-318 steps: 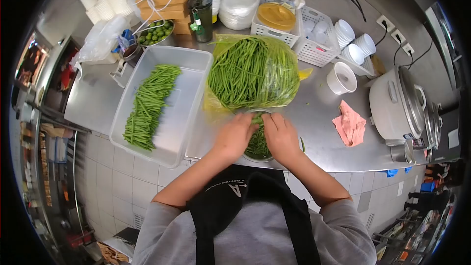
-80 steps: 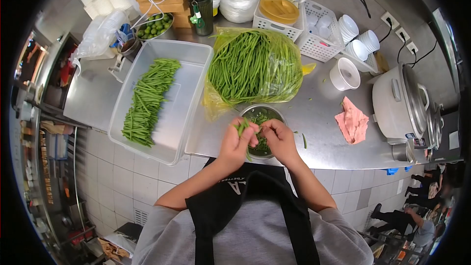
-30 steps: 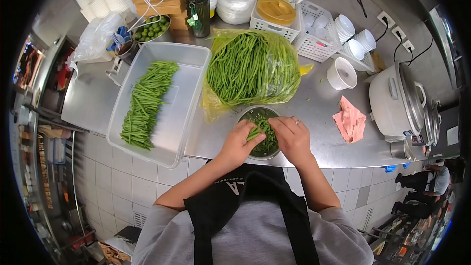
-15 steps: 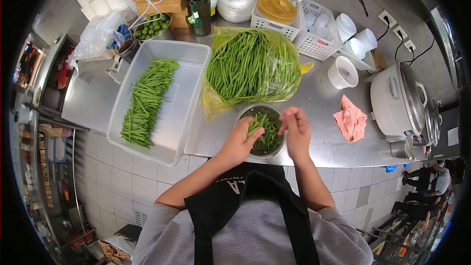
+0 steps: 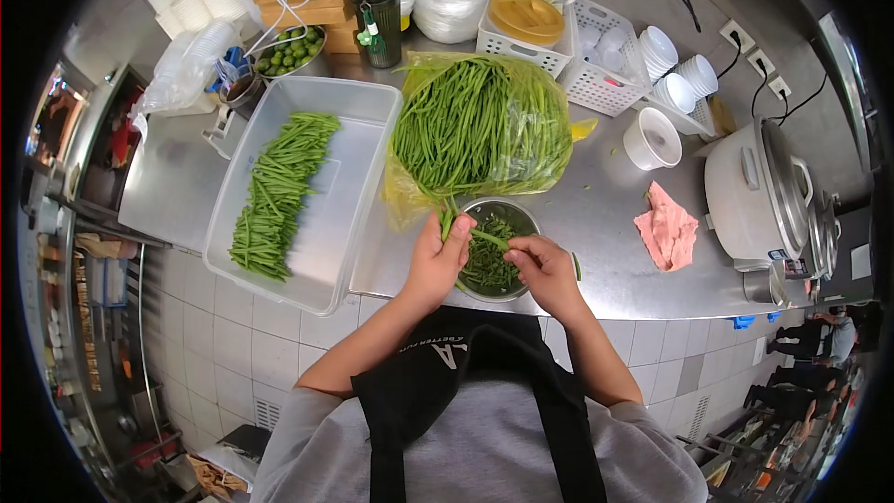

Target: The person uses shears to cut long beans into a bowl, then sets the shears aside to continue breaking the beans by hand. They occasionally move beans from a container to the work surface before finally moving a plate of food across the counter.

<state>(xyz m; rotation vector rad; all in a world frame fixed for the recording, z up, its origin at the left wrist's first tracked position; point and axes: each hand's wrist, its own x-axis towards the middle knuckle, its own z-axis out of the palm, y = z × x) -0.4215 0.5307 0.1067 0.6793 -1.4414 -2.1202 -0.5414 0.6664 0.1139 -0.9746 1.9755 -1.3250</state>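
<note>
Steel bowl [image 5: 527, 223] near counter's [image 5: 605, 270] front edge. Yellow bag [image 5: 551, 154] just behind bowl, plastic tub [image 5: 332, 219] left, counter runs right to pink cloth [image 5: 667, 228]. Left hand [image 5: 434, 263], at bowl's left rim, clamps green beans [image 5: 448, 218]; right hand [image 5: 551, 274] seems to pinch one bean's [image 5: 489, 240] end over bowl.

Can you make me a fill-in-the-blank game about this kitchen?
1. The left hand and right hand hold a bean above the round metal ____.
2. The cloth on the counter is coloured ____.
3. In the picture, the tub is to the ____ of the yellow bag.

Missing words: bowl; pink; left.
</note>
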